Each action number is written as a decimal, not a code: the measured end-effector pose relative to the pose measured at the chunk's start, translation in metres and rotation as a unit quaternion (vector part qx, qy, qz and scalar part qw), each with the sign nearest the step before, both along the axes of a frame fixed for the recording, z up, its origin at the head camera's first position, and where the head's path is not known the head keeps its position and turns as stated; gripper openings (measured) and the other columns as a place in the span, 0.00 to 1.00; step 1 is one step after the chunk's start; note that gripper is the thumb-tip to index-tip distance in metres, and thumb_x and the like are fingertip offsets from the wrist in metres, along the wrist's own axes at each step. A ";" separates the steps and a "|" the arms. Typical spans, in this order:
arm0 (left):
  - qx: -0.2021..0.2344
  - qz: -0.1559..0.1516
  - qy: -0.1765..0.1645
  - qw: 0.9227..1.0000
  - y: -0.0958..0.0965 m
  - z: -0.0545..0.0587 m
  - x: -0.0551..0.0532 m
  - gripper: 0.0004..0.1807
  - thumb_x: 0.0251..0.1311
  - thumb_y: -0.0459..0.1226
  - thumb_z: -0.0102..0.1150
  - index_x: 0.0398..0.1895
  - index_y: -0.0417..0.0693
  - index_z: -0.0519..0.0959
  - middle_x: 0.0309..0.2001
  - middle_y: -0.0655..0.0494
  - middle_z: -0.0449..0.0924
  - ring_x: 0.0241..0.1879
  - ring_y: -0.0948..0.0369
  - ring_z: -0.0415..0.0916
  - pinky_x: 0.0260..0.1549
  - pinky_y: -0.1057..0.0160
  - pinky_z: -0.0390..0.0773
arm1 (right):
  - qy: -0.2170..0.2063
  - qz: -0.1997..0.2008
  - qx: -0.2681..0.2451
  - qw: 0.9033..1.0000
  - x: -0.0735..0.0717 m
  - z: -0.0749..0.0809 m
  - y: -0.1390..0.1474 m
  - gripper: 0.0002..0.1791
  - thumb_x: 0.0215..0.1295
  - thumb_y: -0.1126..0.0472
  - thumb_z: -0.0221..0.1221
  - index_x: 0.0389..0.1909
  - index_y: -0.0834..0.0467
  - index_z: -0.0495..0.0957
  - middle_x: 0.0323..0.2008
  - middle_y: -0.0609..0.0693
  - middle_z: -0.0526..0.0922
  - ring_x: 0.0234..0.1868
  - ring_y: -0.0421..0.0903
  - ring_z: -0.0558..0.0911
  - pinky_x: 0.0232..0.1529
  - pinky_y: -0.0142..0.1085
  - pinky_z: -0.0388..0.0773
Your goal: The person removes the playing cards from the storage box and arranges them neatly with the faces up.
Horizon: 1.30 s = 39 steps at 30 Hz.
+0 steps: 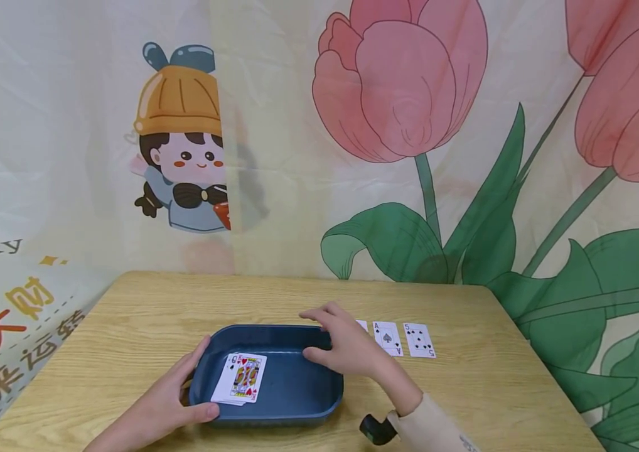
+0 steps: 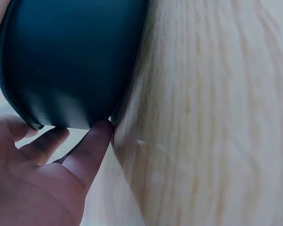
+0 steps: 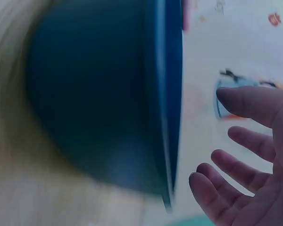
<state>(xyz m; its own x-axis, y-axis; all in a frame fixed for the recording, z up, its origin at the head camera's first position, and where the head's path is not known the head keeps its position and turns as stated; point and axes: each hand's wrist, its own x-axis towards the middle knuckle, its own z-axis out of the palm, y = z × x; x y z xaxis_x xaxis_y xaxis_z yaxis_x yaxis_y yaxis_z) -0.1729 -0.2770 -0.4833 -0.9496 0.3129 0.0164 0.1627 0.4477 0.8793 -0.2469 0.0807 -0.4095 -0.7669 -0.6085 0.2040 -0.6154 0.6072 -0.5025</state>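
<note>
Left hand [image 1: 175,390] gripping left end of blue tray [image 1: 291,384], lower centre of frame. Right hand [image 1: 349,346] unclenched, fingers loose over tray's right end. Card stack [image 1: 241,378] (king of hearts on top) inside, left.

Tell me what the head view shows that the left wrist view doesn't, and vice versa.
Only the head view: the right hand, stacked cards in the tray, a card row on the table, and printed tulips.
Only the left wrist view: the palm side of the left hand.
Both: the tray, the left hand touching it, and the table.
</note>
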 end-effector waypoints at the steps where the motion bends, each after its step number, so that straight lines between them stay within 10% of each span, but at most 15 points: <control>1: 0.003 -0.001 -0.002 1.000 0.000 0.000 0.000 0.61 0.65 0.43 0.74 0.88 0.49 0.39 0.83 0.28 0.42 0.70 0.37 0.66 0.51 0.72 0.80 | -0.007 0.004 -0.004 1.000 0.001 -0.004 -0.009 0.33 0.70 0.52 0.70 0.74 0.51 0.75 0.60 0.50 0.77 0.54 0.47 0.80 0.52 0.38 0.81; 19: 0.005 -0.012 0.018 1.000 0.000 -0.001 -0.001 0.60 0.66 0.41 0.74 0.88 0.47 0.39 0.81 0.25 0.46 0.68 0.38 0.70 0.50 0.70 0.82 | -0.096 -0.037 -0.029 0.994 0.006 -0.057 -0.089 0.36 0.63 0.48 0.75 0.71 0.54 0.78 0.56 0.52 0.79 0.55 0.42 0.75 0.56 0.37 0.77; 39: -0.019 -0.005 0.063 0.998 -0.002 -0.005 -0.003 0.61 0.62 0.38 0.77 0.88 0.46 0.43 0.79 0.27 0.53 0.66 0.59 0.73 0.50 0.70 0.82 | -0.045 -0.039 0.110 0.992 0.012 -0.062 -0.093 0.46 0.56 0.35 0.77 0.74 0.47 0.76 0.60 0.42 0.72 0.51 0.39 0.67 0.51 0.31 0.73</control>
<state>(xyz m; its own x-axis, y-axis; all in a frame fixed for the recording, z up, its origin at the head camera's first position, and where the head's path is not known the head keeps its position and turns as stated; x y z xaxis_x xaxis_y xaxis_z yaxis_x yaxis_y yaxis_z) -0.1756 -0.2794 -0.4888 -0.9375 0.3255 0.1226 0.2752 0.4787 0.8337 -0.2348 -0.0125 -0.4713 -0.8228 -0.5684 0.0015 -0.5205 0.7524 -0.4038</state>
